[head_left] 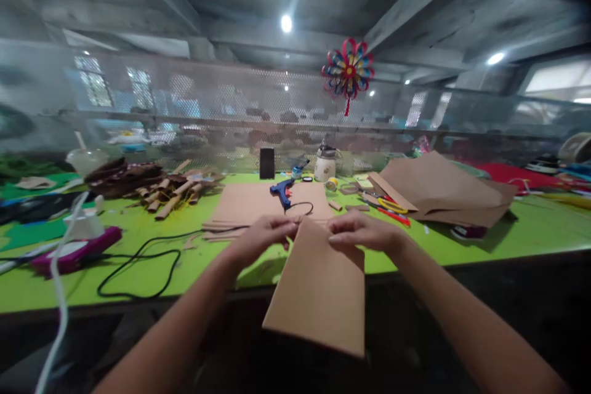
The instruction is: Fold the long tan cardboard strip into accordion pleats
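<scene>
A flat brown cardboard piece (323, 295) tilts over the front edge of the green table, its far end between my hands. My right hand (357, 231) is closed on its upper right part, thumb on top. At the upper left corner, my left hand (268, 237) has its fingers bent together at the cardboard's edge; whether they pinch it or some small thing there is hidden. Just beyond my hands, a blue glue gun (281, 192) lies on a stack of brown cardboard sheets (240, 200).
Rolled cardboard tubes (173, 197) and a purple power strip (76, 251) with a black cord (138, 255) are at left. Scissors with yellow handles (391, 205) and large brown paper sheets (443, 188) lie at right. A jar (325, 166) stands at the back.
</scene>
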Demonstrator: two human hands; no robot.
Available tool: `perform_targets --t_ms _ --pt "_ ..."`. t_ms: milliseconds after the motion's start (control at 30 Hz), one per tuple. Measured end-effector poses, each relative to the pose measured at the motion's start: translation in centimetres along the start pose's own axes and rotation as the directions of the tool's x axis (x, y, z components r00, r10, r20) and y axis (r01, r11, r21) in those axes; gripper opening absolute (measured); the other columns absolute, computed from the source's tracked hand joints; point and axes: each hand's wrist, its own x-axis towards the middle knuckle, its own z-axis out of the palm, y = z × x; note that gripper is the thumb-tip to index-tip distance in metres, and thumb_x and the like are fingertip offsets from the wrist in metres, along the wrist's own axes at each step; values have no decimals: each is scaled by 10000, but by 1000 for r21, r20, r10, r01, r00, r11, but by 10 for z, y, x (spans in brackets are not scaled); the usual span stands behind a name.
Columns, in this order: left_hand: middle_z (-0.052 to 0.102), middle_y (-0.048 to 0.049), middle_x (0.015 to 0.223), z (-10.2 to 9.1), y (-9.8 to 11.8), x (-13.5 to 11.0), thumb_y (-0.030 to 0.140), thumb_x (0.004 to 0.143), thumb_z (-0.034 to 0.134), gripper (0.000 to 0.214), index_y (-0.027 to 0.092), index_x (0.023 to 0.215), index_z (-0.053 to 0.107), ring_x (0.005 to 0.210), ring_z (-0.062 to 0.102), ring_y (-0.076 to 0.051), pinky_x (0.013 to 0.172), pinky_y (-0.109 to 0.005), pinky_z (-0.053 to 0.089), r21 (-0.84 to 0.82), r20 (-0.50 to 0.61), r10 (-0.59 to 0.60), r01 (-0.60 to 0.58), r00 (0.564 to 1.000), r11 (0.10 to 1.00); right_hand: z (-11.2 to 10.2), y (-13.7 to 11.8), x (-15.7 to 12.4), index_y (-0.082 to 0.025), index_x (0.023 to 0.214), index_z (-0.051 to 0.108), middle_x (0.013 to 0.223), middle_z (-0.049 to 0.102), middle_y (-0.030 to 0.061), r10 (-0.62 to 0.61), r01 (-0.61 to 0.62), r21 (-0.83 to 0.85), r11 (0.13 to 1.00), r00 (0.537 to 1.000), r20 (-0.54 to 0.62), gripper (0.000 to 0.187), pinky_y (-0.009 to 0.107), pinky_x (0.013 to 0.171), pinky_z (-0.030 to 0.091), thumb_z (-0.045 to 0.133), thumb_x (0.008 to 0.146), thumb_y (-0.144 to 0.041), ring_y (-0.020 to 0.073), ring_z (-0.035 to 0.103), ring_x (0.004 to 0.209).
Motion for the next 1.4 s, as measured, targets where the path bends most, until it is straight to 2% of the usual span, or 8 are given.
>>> perform_targets --t_ms 100,200,300,467,567,767,1000,1400 --pt "639 -64 877 -12 3 16 473 838 483 403 114 895 656 767 541 -144 694 -265 419 104 29 -20 17 999 994 -16 27 21 -108 779 580 674 484 -14 115 -94 -117 989 975 191 327 184 537 330 571 812 -434 75 415 588" --pt "590 -21 703 -10 -7 34 529 795 496 460 99 787 661 629 467 -114 576 -223 350 305 137 -81 36 987 952 -21 48 42 -110 746 573 631 427 -34 134 -69 -247 967 957 256 334 195 541 294 542 823 -433 71 357 572" --pt "542 12 627 -6 -20 45 484 760 533 404 105 773 672 591 428 -103 536 -208 305 466 215 -133 18 967 885 -22 57 54 -107 748 582 634 416 -35 133 -30 -331 943 947 293 329 204 566 292 512 837 -416 75 352 589" --pt "579 7 666 -4 -30 47 392 715 558 322 115 817 689 631 466 -116 551 -199 330 511 169 -145 39 975 859 -20 59 58 -101 794 625 648 478 -23 154 -42 -438 898 962 225 298 205 568 311 526 825 -380 89 393 607" --pt "603 -10 701 -2 -33 44 370 702 555 308 112 807 685 652 492 -130 565 -204 352 489 124 -136 59 983 870 -12 60 56 -105 830 658 682 546 -3 141 -57 -508 860 982 129 258 207 573 340 534 824 -331 102 445 625" --pt "613 -18 704 5 -41 40 351 721 546 286 117 810 684 643 511 -133 563 -212 355 525 81 -87 32 993 851 3 71 44 -133 876 697 873 602 65 -123 66 -589 805 991 -57 211 249 731 417 568 824 -291 144 536 793" --pt "616 -25 737 10 -42 34 303 786 515 233 138 826 674 674 512 -132 594 -217 353 629 70 50 -83 996 773 6 77 36 -149 931 671 825 627 41 -136 66 -578 814 988 -79 178 247 720 421 551 844 -247 141 545 777" --pt "519 -19 711 15 -46 29 202 824 522 172 163 766 679 714 501 -123 636 -210 361 764 147 239 -263 960 590 15 82 29 -134 922 675 836 566 81 -289 156 -715 681 955 -67 191 258 701 426 502 881 -204 152 522 773"
